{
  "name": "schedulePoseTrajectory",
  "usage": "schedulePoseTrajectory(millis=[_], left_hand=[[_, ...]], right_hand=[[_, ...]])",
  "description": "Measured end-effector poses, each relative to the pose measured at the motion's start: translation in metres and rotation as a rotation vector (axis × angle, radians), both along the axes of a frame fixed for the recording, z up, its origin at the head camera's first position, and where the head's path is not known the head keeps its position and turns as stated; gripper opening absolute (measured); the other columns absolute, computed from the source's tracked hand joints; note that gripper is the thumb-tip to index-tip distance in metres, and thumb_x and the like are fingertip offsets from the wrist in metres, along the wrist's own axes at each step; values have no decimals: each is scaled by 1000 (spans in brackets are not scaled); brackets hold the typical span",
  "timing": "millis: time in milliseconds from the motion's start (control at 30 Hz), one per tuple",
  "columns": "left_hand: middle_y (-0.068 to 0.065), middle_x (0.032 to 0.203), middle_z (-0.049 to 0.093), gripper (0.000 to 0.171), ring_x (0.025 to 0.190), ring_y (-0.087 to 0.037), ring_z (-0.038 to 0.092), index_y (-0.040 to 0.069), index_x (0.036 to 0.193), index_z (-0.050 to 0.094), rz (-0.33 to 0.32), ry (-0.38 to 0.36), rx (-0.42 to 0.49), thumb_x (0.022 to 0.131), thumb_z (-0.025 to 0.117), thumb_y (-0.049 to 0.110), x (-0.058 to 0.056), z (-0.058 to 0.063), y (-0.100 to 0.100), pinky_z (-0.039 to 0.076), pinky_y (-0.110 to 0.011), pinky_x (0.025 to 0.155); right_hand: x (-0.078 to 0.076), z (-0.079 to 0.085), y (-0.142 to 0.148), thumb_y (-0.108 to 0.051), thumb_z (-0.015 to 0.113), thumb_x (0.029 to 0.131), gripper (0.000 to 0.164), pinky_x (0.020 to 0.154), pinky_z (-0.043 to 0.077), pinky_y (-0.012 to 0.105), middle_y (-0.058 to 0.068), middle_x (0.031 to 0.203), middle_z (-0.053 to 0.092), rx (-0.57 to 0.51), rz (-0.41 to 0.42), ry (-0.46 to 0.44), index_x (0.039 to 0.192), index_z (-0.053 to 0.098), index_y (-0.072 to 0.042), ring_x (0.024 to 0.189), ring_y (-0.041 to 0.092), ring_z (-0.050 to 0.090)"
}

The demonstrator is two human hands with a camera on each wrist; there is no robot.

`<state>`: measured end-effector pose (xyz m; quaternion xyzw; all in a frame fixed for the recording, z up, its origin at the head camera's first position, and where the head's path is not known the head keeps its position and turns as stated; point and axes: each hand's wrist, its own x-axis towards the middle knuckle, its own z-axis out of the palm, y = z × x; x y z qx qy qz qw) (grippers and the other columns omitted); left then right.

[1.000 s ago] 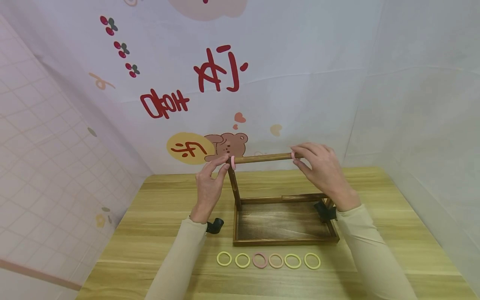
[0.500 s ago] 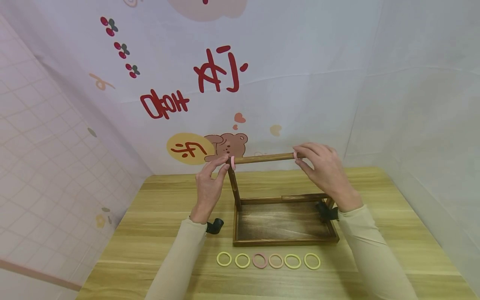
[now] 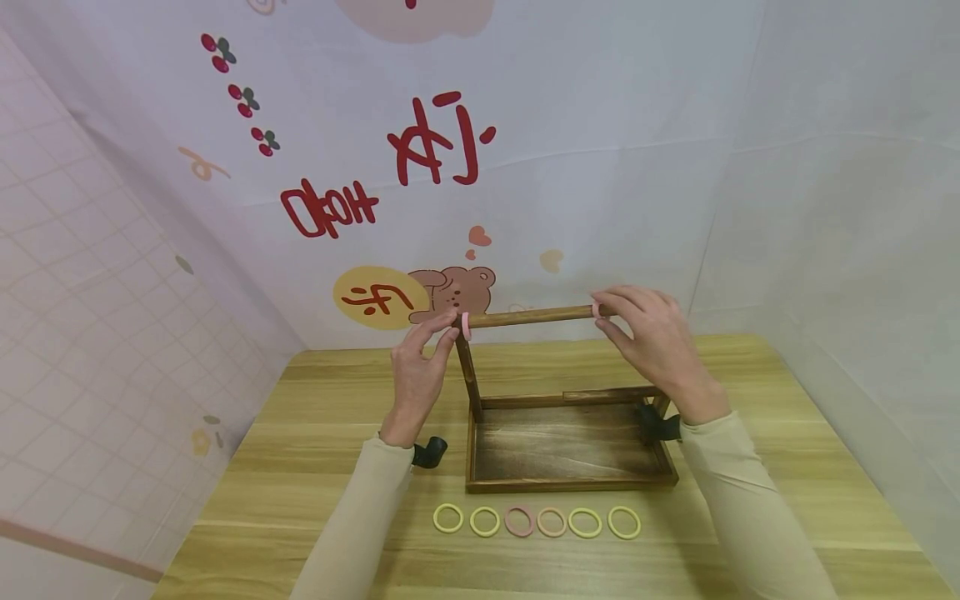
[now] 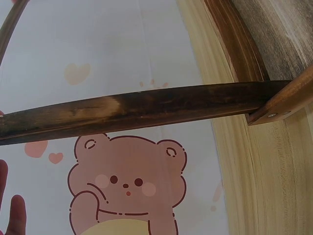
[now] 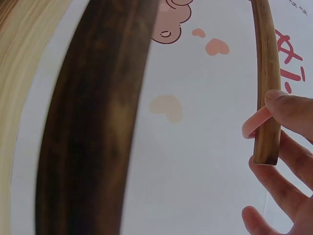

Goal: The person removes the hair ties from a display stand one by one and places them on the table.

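A dark wooden rack (image 3: 573, 483) has a tray base, a tall left post (image 3: 468, 371) and a round bar (image 3: 532, 317) reaching right from the post's top. My left hand (image 3: 420, 375) pinches the post's top with thumb and forefinger, beside a pink ring (image 3: 467, 326) hanging on the bar. At the bar's free right end, my right hand (image 3: 652, 342) pinches a second pink ring (image 5: 257, 122) between thumb and fingers. That ring encircles the bar, a short way in from its cut end, in the right wrist view.
Several yellow and pink rings (image 3: 484, 522) lie in a row on the wooden table (image 3: 337, 400), in front of the rack. A dark wooden beam (image 5: 93, 122) crosses close to the right wrist camera. Behind the table hangs a printed white cloth (image 3: 600, 192).
My right hand has slid a little to the right along the bar, carrying its pink ring toward the free end. The left hand and the other ring have stayed in place.
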<state>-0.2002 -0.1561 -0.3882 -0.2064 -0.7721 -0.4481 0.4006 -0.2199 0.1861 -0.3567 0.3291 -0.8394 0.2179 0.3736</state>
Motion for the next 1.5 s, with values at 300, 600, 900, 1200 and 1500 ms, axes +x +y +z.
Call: schedulePoseTrajectory(millis=[300, 600, 900, 1200, 1500], left_hand=[[-10, 122, 75, 25, 116, -30, 69, 2, 119, 77, -8, 0, -1, 94, 76, 6, 1, -1, -1, 53, -49, 101], [-10, 122, 75, 25, 117, -29, 69, 2, 118, 76, -7, 6, -5, 94, 76, 6, 4, -1, -1, 53, -48, 101], [-10, 122, 75, 24, 116, -28, 70, 1, 119, 76, 0, 4, -11, 95, 75, 7, 14, 2, 2, 54, -46, 100], [-10, 121, 75, 24, 115, -30, 70, 2, 118, 77, 9, -13, 0, 94, 76, 6, 16, 3, 3, 55, -48, 99], [-10, 121, 75, 25, 114, -30, 70, 1, 118, 77, 20, -15, -7, 93, 77, 5, 14, 5, 6, 55, -49, 99]], right_hand=[[2, -1, 2, -3, 87, 82, 43, 89, 50, 62, 13, 119, 73, -5, -5, 0, 124, 73, -3, 108, 36, 68], [8, -1, 7, 0, 87, 82, 44, 91, 49, 63, 14, 119, 73, -12, -13, -11, 123, 73, -2, 108, 37, 68], [15, -1, 15, 0, 87, 81, 44, 89, 49, 64, 14, 119, 73, -18, -12, -13, 123, 73, -2, 107, 37, 67], [13, -1, 23, 0, 88, 80, 45, 90, 50, 61, 16, 118, 73, -13, -7, 2, 122, 73, 0, 106, 38, 67], [11, 2, 30, 1, 86, 81, 44, 89, 50, 62, 16, 119, 73, -28, -17, -8, 123, 73, -1, 107, 41, 67]])
